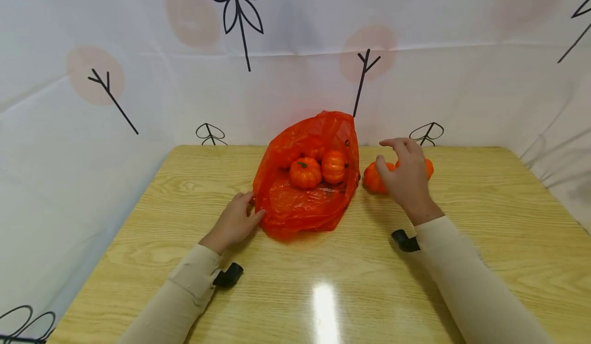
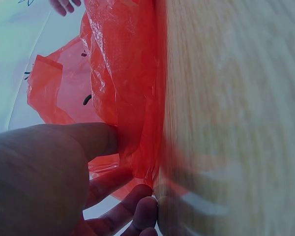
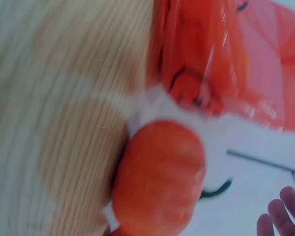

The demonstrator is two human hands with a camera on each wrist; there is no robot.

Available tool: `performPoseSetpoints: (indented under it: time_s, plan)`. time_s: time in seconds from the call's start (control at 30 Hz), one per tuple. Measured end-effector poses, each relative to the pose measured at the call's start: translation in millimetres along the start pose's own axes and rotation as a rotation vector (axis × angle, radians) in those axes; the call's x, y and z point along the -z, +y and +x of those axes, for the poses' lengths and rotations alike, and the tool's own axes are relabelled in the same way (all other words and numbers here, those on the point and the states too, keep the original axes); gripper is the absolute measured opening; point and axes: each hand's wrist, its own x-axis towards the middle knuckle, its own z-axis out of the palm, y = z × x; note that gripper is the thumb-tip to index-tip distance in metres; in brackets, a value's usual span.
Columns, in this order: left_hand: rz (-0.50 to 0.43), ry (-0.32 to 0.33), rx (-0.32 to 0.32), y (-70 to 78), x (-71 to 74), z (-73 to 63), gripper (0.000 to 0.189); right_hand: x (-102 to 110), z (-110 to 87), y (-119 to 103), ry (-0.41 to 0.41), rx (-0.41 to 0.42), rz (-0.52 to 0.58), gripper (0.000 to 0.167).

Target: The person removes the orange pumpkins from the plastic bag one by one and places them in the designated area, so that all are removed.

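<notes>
An orange-red plastic bag (image 1: 295, 205) lies on the table with its mouth spread toward me. Inside it sit a small pumpkin with a green stem (image 1: 305, 173) and another pumpkin (image 1: 333, 167) beside it. My left hand (image 1: 234, 222) pinches the bag's near left edge between thumb and fingers, low by the tabletop. To the right of the bag, my right hand (image 1: 407, 179) hovers with thumb and fingers spread above two loose pumpkins, the nearer one (image 1: 373, 178) and one partly covered by the hand (image 1: 429, 168). The right wrist view shows a pumpkin (image 3: 160, 177) with the fingers (image 3: 285, 211) apart from it.
The wooden table (image 1: 360, 287) ends at the back against a white cloth (image 1: 286, 92) printed with line plants and pale pink spots. Black wrist mounts (image 1: 228, 275) stick out below both sleeves.
</notes>
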Motion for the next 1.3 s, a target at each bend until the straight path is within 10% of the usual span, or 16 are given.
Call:
performPoseSetpoints:
  time_s: [0.87,1.3]
  plan:
    - [0.023,0.008,-0.004,-3.5,-1.7,1.6,0.031,-58.3,-6.2,-54.9,-0.264,0.157,0.004,0.026]
    - [0.03,0.013,-0.006,-3.4,-1.7,2.1,0.032,-75.8,-5.1,-71.2,-0.399,0.07,0.019,0.035]
